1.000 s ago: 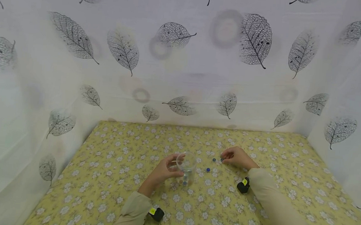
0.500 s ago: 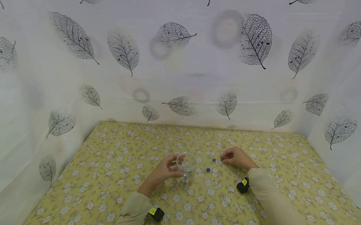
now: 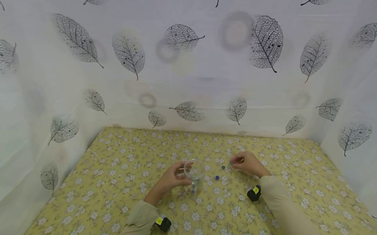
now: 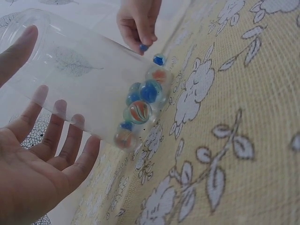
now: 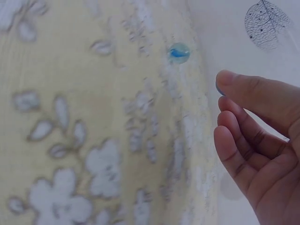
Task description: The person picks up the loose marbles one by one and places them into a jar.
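Observation:
My left hand (image 3: 171,177) grips a clear plastic jar (image 3: 195,169) that stands upright on the cloth, thumb on one side and fingers on the other. Several glass marbles (image 4: 139,112), with blue or orange swirls, lie at the jar's bottom in the left wrist view. To the right of the jar, my right hand (image 3: 247,163) pinches a blue marble (image 4: 143,47) between thumb and fingertips, just above the cloth. In the right wrist view the thumb hides most of it. Two loose marbles rest between jar and right hand: a dark blue marble (image 3: 217,177) and a paler blue marble (image 3: 223,167).
A yellow flowered cloth (image 3: 132,157) covers the table. White sheeting with a leaf print (image 3: 208,78) hangs behind and along both sides. A black device with a yellow mark is worn at each wrist, such as the right wrist device (image 3: 254,193).
My right hand has lifted slightly, bringing the pinched marble up from the cloth. The left hand and the jar have stayed in place.

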The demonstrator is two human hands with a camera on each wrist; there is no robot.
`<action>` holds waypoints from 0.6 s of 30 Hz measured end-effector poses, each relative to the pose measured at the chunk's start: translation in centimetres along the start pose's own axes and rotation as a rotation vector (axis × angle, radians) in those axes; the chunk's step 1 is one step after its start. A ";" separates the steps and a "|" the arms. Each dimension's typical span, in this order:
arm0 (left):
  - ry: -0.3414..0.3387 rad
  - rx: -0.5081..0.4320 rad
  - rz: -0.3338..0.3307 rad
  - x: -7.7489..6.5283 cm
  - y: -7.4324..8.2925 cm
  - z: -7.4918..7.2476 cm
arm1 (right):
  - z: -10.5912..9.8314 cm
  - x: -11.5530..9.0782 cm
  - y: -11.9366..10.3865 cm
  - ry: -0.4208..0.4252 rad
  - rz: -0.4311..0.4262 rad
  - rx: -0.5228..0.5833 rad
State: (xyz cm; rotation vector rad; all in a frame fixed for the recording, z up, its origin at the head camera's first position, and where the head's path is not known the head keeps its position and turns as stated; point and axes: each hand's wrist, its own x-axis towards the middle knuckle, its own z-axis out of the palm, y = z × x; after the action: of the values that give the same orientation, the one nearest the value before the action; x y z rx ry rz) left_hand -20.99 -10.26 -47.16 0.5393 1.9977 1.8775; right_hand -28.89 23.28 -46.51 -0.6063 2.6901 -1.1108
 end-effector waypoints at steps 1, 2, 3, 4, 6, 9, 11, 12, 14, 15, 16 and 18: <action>0.000 -0.002 -0.003 0.0 0.0 0.0 | -0.1 0.0 -0.2 0.000 -0.005 0.005; 0.001 -0.004 -0.006 0.0 0.0 0.0 | -0.2 0.0 -0.4 0.004 -0.009 0.005; 0.002 -0.004 -0.005 0.0 0.0 0.0 | -0.3 0.0 -0.7 0.007 -0.015 0.003; 0.001 -0.001 -0.003 0.0 0.0 0.0 | -0.3 0.0 -1.0 0.011 -0.021 -0.002; 0.001 0.003 0.002 0.0 0.0 0.0 | -0.5 -0.1 -1.6 0.014 -0.040 -0.012; 0.000 0.004 0.005 0.0 -0.1 0.0 | -0.7 -0.2 -2.6 0.021 -0.053 -0.020; 0.001 0.002 0.003 0.0 -0.1 0.0 | -0.8 -0.4 -3.3 0.022 -0.064 -0.030; 0.002 -0.001 0.001 -0.1 0.0 0.0 | -0.9 -0.4 -3.8 0.024 -0.069 -0.035; 0.003 -0.002 0.000 -0.1 0.1 0.0 | -0.9 -0.5 -4.6 0.028 -0.084 -0.043; 0.004 -0.002 0.000 -0.1 0.1 0.0 | -0.9 -0.5 -5.0 0.030 -0.094 -0.051; 0.006 -0.002 -0.002 -0.2 0.2 0.0 | -0.9 -0.6 -5.5 0.033 -0.107 -0.056; 0.005 0.000 0.003 -0.2 0.2 0.1 | -0.9 -0.6 -6.4 0.040 -0.129 -0.052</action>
State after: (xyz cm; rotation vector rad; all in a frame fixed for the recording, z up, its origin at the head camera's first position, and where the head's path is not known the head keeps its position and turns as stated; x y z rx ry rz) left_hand -20.79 -10.28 -46.96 0.5382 2.0018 1.8821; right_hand -26.65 20.00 -41.39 -0.7842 2.7555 -1.0964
